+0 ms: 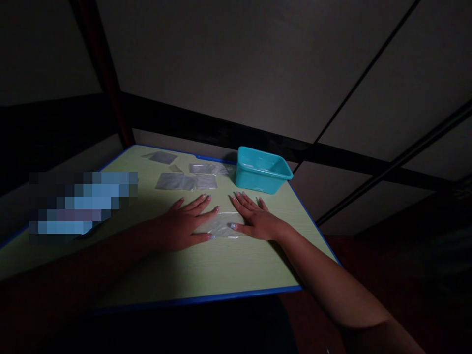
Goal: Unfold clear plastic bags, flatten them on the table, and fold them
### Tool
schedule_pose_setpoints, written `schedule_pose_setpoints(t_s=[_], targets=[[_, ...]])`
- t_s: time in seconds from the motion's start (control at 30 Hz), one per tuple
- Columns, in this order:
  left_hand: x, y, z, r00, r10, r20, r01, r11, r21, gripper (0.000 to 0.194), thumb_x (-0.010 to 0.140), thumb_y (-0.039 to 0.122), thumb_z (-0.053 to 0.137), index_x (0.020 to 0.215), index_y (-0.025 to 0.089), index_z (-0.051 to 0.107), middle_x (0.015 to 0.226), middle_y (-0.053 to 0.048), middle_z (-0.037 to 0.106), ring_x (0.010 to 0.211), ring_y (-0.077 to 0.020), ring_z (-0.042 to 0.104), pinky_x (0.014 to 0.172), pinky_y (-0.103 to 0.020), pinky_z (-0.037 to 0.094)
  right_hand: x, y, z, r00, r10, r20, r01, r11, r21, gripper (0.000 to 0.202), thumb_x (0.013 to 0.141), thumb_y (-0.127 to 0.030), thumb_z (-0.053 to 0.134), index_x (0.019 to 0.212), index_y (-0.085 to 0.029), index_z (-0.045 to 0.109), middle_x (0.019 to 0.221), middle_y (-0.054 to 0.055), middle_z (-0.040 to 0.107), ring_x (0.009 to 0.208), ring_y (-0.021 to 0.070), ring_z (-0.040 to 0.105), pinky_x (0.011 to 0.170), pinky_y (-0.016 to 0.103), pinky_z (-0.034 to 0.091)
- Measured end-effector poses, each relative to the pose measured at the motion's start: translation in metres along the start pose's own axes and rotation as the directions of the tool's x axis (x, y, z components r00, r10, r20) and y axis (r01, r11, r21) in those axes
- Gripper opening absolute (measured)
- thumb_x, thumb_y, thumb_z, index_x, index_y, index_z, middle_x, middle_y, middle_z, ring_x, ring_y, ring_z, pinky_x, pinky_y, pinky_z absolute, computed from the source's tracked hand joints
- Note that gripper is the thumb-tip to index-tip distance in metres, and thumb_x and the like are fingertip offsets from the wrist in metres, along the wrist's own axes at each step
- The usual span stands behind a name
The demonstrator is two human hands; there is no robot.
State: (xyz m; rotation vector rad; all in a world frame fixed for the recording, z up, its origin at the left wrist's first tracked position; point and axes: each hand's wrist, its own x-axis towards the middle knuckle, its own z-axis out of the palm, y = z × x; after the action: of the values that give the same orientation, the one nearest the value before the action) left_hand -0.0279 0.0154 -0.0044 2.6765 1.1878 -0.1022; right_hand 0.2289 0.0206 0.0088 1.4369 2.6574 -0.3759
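Observation:
A clear plastic bag (pixel 222 227) lies flat on the table, partly covered by both hands. My left hand (pixel 188 222) rests palm down over its left end, fingers spread. On the right end lies my right hand (pixel 256 218), also palm down with its thumb stretched across the plastic. Neither hand grips anything. Beyond the fingers are more flat clear plastic pieces: one pair side by side (pixel 173 181), another (pixel 208 168) behind them, and a darker one (pixel 162 157) at the far left.
A turquoise plastic basket (pixel 261 172) stands at the table's back right, near my right fingertips. The pale table (pixel 221 275) has a blue edge. A pixelated, blurred object (pixel 84 206) occupies its left side. Wall panels rise behind the table.

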Motion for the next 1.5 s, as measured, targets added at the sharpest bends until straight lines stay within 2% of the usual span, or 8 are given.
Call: schedule_pose_setpoints(t_s=[0.23, 0.5, 0.77, 0.83, 0.97, 1.07, 1.2, 1.5], targets=[[0.002, -0.003, -0.006, 0.999, -0.054, 0.0, 0.054, 0.999, 0.011, 0.075, 0.084, 0.063, 0.043, 0.147, 0.031, 0.018, 0.154, -0.016, 0.002, 0.141, -0.0345, 0.0, 0.104, -0.064, 0.015, 0.0, 0.003, -0.002, 1.0, 0.018, 0.017, -0.017, 1.0, -0.002, 0.085, 0.085, -0.071, 0.03, 0.149, -0.027, -0.003, 0.155, 0.007, -0.006, 0.142, 0.029, -0.005, 0.106, 0.064, 0.002], [0.009, -0.009, -0.004, 0.972, -0.049, -0.23, 0.052, 0.999, 0.01, 0.057, 0.093, 0.049, 0.034, 0.145, 0.027, 0.028, 0.155, -0.011, 0.012, 0.142, -0.0314, 0.008, 0.106, -0.061, 0.015, -0.004, 0.004, -0.005, 0.999, 0.012, -0.038, -0.012, 1.0, 0.014, 0.074, 0.09, -0.062, 0.03, 0.149, -0.027, 0.002, 0.155, 0.007, -0.004, 0.142, 0.0275, -0.003, 0.104, 0.066, 0.001], [0.017, -0.026, 0.008, 0.953, -0.079, -0.291, 0.081, 0.997, -0.008, 0.059, 0.091, 0.052, 0.036, 0.144, 0.026, 0.032, 0.154, -0.013, 0.018, 0.141, -0.034, 0.012, 0.104, -0.065, 0.017, -0.002, 0.012, -0.002, 0.993, -0.004, -0.119, 0.009, 0.999, 0.038, 0.062, 0.094, -0.051, 0.028, 0.149, -0.028, 0.011, 0.155, 0.006, 0.007, 0.143, 0.025, 0.006, 0.105, 0.065, 0.002], [0.02, -0.03, 0.008, 0.916, -0.09, -0.39, 0.082, 0.996, -0.038, 0.059, 0.09, 0.052, 0.037, 0.141, 0.022, 0.038, 0.151, -0.014, 0.027, 0.14, -0.0333, 0.018, 0.105, -0.061, 0.02, -0.001, 0.012, -0.002, 0.992, -0.006, -0.124, 0.013, 0.998, 0.063, 0.059, 0.095, -0.049, 0.028, 0.148, -0.027, 0.015, 0.155, 0.007, 0.011, 0.142, 0.0244, 0.01, 0.106, 0.065, 0.004], [0.023, -0.034, 0.002, 0.766, -0.057, -0.64, -0.002, 0.996, -0.09, 0.053, 0.088, 0.05, 0.04, 0.124, 0.014, 0.055, 0.135, -0.015, 0.049, 0.13, -0.0281, 0.037, 0.108, -0.047, 0.028, 0.001, 0.01, -0.003, 0.988, -0.025, -0.154, 0.043, 0.993, 0.113, 0.054, 0.095, -0.043, 0.031, 0.145, -0.022, 0.028, 0.152, 0.01, 0.024, 0.14, 0.0247, 0.021, 0.107, 0.063, 0.011], [0.021, -0.032, -0.005, 0.718, -0.027, -0.695, -0.06, 0.993, -0.1, 0.044, 0.089, 0.045, 0.041, 0.116, 0.015, 0.059, 0.125, -0.013, 0.055, 0.12, -0.0256, 0.045, 0.104, -0.045, 0.033, 0.005, 0.012, -0.001, 0.975, -0.054, -0.216, 0.087, 0.986, 0.144, 0.05, 0.094, -0.04, 0.036, 0.139, -0.018, 0.04, 0.146, 0.013, 0.037, 0.136, 0.0257, 0.03, 0.108, 0.058, 0.019], [0.016, -0.024, -0.009, 0.739, 0.049, -0.672, -0.135, 0.988, -0.076, 0.038, 0.089, 0.041, 0.043, 0.114, 0.017, 0.06, 0.122, -0.012, 0.056, 0.118, -0.026, 0.046, 0.103, -0.047, 0.035, 0.009, 0.016, 0.003, 0.941, -0.124, -0.315, 0.183, 0.969, 0.164, 0.044, 0.092, -0.034, 0.04, 0.131, -0.015, 0.05, 0.138, 0.015, 0.048, 0.13, 0.0251, 0.04, 0.107, 0.048, 0.031], [0.014, -0.024, 0.005, 0.885, 0.254, -0.389, -0.276, 0.961, 0.0, 0.049, 0.087, 0.042, 0.051, 0.134, 0.028, 0.048, 0.149, -0.008, 0.034, 0.138, -0.032, 0.024, 0.108, -0.053, 0.027, 0.009, 0.026, 0.0, 0.905, -0.137, -0.402, 0.222, 0.96, 0.172, 0.048, 0.089, -0.035, 0.047, 0.131, -0.011, 0.049, 0.135, 0.018, 0.049, 0.126, 0.0263, 0.046, 0.105, 0.045, 0.035]])
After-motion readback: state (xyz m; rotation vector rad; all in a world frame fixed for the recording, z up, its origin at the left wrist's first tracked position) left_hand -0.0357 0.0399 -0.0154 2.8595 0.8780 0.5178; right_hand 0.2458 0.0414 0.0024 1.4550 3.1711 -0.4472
